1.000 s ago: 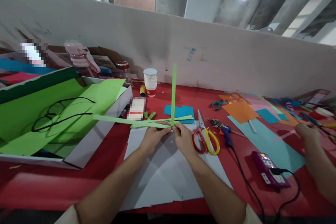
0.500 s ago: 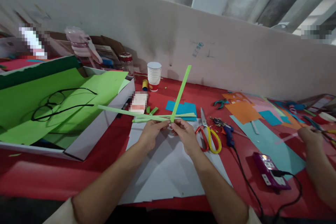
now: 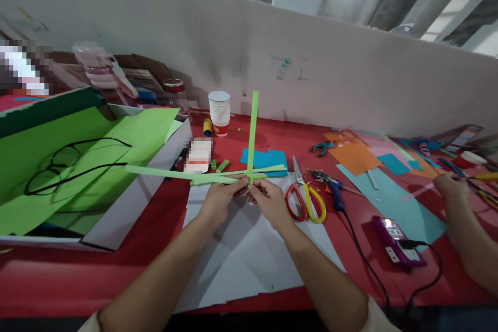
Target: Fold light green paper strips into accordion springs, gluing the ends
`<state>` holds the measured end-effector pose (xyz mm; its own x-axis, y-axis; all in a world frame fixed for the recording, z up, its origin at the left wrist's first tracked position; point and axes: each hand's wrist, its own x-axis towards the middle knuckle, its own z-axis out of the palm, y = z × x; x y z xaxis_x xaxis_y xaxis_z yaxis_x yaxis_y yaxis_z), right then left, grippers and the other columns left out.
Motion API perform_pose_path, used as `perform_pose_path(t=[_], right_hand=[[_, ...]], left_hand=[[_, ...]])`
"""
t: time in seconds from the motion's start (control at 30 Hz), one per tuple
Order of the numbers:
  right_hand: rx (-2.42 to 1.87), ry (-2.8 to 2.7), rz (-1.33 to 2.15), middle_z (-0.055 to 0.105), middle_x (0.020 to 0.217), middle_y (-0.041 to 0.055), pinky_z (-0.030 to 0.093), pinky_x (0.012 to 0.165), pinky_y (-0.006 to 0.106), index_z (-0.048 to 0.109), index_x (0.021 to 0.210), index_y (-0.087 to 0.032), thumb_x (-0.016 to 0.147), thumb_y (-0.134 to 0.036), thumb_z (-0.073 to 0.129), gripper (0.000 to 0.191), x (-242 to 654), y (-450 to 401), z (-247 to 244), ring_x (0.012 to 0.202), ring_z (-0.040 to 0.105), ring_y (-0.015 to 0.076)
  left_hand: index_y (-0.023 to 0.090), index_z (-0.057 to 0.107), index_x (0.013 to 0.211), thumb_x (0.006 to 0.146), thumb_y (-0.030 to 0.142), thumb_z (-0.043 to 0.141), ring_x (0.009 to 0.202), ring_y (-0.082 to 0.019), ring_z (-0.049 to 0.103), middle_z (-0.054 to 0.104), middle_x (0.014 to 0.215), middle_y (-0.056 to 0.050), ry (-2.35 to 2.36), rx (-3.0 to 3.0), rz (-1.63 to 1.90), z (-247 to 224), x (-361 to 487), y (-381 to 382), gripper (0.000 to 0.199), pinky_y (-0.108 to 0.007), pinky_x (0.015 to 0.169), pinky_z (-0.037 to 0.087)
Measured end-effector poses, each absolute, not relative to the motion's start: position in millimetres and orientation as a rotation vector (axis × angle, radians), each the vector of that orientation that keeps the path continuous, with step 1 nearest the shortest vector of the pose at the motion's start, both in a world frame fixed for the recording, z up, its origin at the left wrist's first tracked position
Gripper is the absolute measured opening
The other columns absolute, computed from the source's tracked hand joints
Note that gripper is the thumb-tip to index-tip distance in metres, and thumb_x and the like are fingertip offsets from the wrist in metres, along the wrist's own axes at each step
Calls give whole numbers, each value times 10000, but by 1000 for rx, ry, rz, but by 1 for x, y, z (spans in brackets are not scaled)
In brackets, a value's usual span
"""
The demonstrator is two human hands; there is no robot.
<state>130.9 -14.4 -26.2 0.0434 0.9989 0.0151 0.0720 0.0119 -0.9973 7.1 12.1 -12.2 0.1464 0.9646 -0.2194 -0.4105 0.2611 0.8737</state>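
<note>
My left hand (image 3: 218, 200) pinches the end of a pale green paper strip (image 3: 163, 171) that runs out to the left toward the box. My right hand (image 3: 268, 201) pinches a brighter green paper strip (image 3: 252, 127), which stands almost upright. The two strips meet at my fingertips, where the fingers hide the join. Behind them, more green strips (image 3: 272, 169) lie across the top of white paper sheets (image 3: 241, 259). Small folded green paper pieces (image 3: 222, 166) rest just beyond. Scissors (image 3: 305, 194) with a red and a yellow handle lie right of my right hand.
Left stands an open box (image 3: 128, 218) with green paper and black glasses (image 3: 78, 166). A paper cup (image 3: 220, 113) is near the wall. Right lie a glue gun (image 3: 336, 194), a purple corded device (image 3: 399, 244) and orange paper (image 3: 356, 158). Another person's hand (image 3: 451, 189) works at far right.
The bright green strip has swung from leaning right to nearly upright. Both hands keep their pinch close together. The whole view has shifted slightly.
</note>
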Motion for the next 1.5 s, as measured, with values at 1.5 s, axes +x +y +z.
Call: perform_pose_path(t=[1.5], right_hand=[[-1075, -813, 1272, 610, 661, -34, 439, 583, 244, 606, 725, -187, 630, -293, 712, 177, 131, -12, -17, 571, 529, 93]], left_hand=[[182, 693, 686, 517, 139, 770, 618, -98, 576, 676, 708, -12, 900, 603, 1066, -21, 6, 13, 190, -207, 561, 434]])
